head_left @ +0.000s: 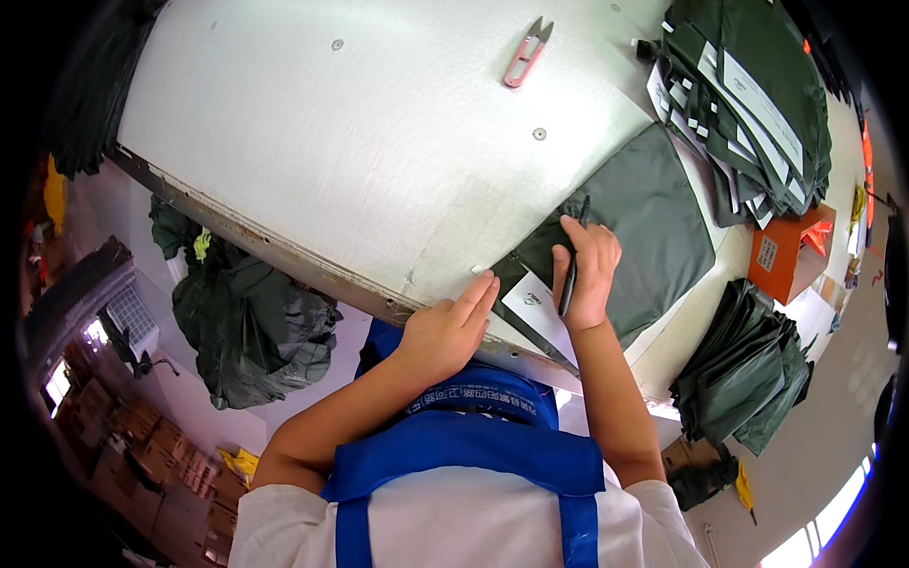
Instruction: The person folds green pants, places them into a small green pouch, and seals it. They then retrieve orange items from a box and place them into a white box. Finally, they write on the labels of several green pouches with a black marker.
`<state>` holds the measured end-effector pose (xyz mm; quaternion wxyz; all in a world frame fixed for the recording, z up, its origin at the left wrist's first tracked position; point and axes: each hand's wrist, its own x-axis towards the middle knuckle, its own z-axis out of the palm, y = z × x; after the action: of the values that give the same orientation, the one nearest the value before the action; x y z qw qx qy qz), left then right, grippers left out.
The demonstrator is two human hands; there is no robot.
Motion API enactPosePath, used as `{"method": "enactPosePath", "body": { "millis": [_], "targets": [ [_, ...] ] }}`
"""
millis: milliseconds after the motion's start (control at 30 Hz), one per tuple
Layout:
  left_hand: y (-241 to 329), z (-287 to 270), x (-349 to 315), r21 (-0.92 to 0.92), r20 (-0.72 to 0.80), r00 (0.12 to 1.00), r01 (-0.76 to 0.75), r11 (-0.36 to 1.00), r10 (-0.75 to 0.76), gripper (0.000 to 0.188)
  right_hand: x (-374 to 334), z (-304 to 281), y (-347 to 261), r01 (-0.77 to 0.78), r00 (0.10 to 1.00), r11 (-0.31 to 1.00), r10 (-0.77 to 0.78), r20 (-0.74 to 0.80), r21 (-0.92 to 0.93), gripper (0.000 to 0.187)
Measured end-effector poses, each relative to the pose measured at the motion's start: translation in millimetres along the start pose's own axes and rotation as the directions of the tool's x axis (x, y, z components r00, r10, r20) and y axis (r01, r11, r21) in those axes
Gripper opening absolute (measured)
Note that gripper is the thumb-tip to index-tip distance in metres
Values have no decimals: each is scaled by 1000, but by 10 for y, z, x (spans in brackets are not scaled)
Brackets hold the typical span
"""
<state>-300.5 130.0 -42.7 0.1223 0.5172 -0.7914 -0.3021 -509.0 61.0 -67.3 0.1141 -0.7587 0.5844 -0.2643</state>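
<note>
A flat dark green fabric piece (659, 222) lies on the white tabletop, with a white card (532, 305) on its near left corner. My right hand (591, 268) is over the fabric beside the card, its fingers closed round a slim black pen (569, 286). The pen stands roughly upright in the picture. My left hand (449, 327) rests at the table's near edge, index and middle fingers stretched out. Those fingertips lie beside a small white tag (480, 270) at the fabric's corner; whether they press on it I cannot tell.
Pink-handled thread snips (528, 53) lie farther back on the table (312, 123). Dark green pieces with white cards are piled (757, 104) at the far right, near an orange box (792, 254). More folded fabric (743, 364) overhangs the right edge; a bundle (251, 327) sits below left.
</note>
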Motion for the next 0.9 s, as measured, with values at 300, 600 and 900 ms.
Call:
{"method": "enactPosePath", "body": {
  "millis": [300,600,900],
  "targets": [
    [-33,103,-88,135,-157,988,16,991,5,44,-34,37,-497,-207,976,731,111,186,651,14],
    [-39,107,-105,110,-215,974,97,989,-71,40,-71,177,-449,-92,989,773,-1,145,628,16],
    [-38,128,-109,155,-249,968,81,985,-41,41,-58,185,-464,-71,990,810,-16,143,582,16]
  ]
}}
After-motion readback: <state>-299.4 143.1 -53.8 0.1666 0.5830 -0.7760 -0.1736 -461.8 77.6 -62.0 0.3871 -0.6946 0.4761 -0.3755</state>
